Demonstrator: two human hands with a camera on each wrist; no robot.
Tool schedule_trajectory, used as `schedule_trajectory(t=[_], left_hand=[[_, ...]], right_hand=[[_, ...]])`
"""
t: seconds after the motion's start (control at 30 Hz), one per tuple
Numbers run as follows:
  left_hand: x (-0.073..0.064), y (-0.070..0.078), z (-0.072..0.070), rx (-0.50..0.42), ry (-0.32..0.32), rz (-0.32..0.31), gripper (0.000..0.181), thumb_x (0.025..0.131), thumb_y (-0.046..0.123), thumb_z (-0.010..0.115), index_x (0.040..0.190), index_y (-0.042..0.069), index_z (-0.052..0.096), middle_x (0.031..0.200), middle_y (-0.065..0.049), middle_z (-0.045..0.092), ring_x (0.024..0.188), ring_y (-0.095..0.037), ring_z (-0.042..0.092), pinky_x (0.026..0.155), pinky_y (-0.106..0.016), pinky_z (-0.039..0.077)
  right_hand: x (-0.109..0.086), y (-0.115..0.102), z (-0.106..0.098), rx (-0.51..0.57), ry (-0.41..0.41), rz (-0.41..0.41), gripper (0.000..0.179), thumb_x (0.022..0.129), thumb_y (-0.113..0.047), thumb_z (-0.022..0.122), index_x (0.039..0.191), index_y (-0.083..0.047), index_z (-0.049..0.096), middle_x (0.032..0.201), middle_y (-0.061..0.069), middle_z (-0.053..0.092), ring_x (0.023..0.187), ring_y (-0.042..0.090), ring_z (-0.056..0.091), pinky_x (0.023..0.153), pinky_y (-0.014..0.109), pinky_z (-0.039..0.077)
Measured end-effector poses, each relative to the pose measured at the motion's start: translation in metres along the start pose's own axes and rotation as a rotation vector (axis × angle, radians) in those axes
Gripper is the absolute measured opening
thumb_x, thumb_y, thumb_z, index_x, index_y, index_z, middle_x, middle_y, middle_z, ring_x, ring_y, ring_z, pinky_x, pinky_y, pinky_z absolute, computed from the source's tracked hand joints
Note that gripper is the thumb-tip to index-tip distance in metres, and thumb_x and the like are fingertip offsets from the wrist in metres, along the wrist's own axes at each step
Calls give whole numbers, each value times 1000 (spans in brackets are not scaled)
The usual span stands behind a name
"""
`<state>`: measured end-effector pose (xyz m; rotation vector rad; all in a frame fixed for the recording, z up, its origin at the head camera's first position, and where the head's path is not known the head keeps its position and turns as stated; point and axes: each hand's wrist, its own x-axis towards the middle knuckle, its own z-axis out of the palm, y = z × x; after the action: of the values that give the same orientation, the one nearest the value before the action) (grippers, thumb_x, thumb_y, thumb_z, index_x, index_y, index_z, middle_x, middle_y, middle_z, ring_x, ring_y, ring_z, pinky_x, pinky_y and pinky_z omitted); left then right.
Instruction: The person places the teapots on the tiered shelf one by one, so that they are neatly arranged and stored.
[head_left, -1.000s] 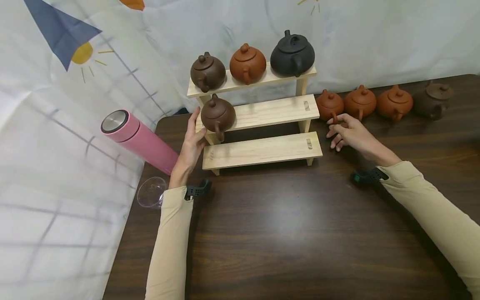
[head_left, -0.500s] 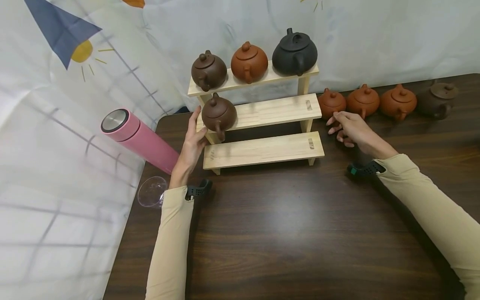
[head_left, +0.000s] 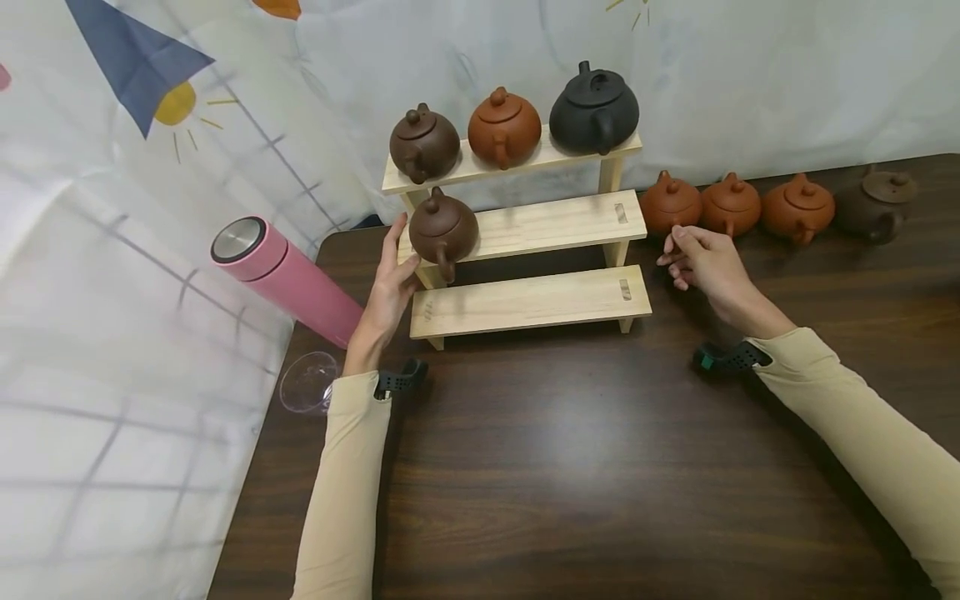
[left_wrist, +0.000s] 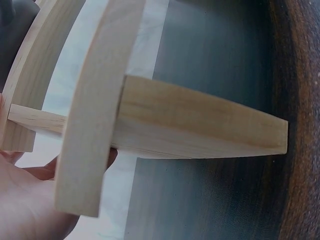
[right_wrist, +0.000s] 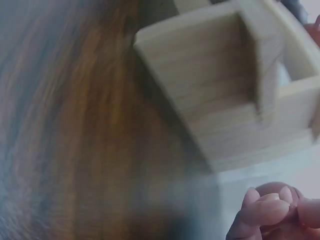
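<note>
Long beige sleeves (head_left: 348, 467) end at 2 dark perforated wristbands (head_left: 745, 357), 1 with a green patch (head_left: 707, 361).

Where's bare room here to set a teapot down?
Bare: the bottom shelf, and the middle shelf right of its brown teapot. Also the table before the stand, between the sleeves. Crowded: the top shelf, with three teapots, and the table's back right, with four teapots by the right hand.

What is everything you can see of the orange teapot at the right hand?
The orange teapot is round, matt, seemingly clay, its knobbed lid on, spout pointing toward the curtain, handle on the near side. It looks upright, between the wooden stand and the next orange teapot; contact with either is unclear. The right hand appears to pinch its handle; any lift is unclear.
</note>
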<state>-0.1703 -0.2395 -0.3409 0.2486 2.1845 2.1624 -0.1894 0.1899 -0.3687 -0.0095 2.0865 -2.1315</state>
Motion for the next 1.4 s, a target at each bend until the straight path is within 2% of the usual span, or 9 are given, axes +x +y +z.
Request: schedule_trajectory(t=[0.13,0.3,0.5,0.67,0.83,0.97,1.13,1.23,1.4], left_hand=[[1,0,0,-9,6,0,74,104,18,41,170,19,5,174,-3,-1,152,-33,23,120,-62,17],[1,0,-1,-7,2,-5,74,105,19,40,170,19,4,174,-3,-3,154,-31,17,120,-65,12],[1,0,-1,-6,12,-7,74,104,16,40,170,18,5,174,-3,-2,154,-34,16,120,-68,8],[1,0,-2,-10,20,-1,74,105,16,40,170,18,5,174,-5,1,153,-33,20,121,-66,10],[0,-1,-1,-13,19,6,75,104,17,40,169,18,5,174,-6,2,152,-30,20,121,-65,12],[2,-1,1,-7,7,1,76,104,19,41,170,18,4,173,-5,1,150,-28,23,120,-60,18],[1,-2,0,-3,11,1,75,104,19,40,169,17,4,173,-4,0,148,-26,23,117,-56,23],[1,-3,-2,3,8,0,76,103,20,41,169,18,3,174,-3,-6,153,-28,15,120,-61,17],[3,-4,-1,-1,0,1,78,102,20,42,170,19,3,174,-3,-8,156,-30,10,121,-66,10]], right_hand=[[-14,-15,2,70,29,-91,33,111,-28,51,91,-4,62,81,1,67,65,13,53,53,23,44],[-34,-39,1,135,22,-214,34,110,-27,54,91,0,62,82,6,67,63,16,53,53,24,44],[-60,-76,2,160,17,-370,34,109,-20,56,88,5,62,79,9,68,62,17,56,56,23,43],[-80,-104,11,169,-22,-438,35,108,-18,58,88,10,60,78,14,63,62,21,52,57,25,42],[-92,-115,29,168,-99,-454,37,109,-16,56,87,14,56,79,19,60,63,25,50,58,29,40],[-94,-114,47,156,-158,-404,38,110,-19,55,88,12,57,78,18,61,62,24,50,56,30,40],[-85,-104,75,34,-208,-323,41,112,-27,52,89,6,59,79,14,63,61,21,50,56,30,41],[-76,-95,91,-31,-232,-293,41,113,-26,48,88,5,58,78,11,63,62,19,52,59,29,45],[-62,-80,108,-81,-253,-247,40,114,-25,45,89,5,54,79,8,63,64,18,53,62,29,47]])
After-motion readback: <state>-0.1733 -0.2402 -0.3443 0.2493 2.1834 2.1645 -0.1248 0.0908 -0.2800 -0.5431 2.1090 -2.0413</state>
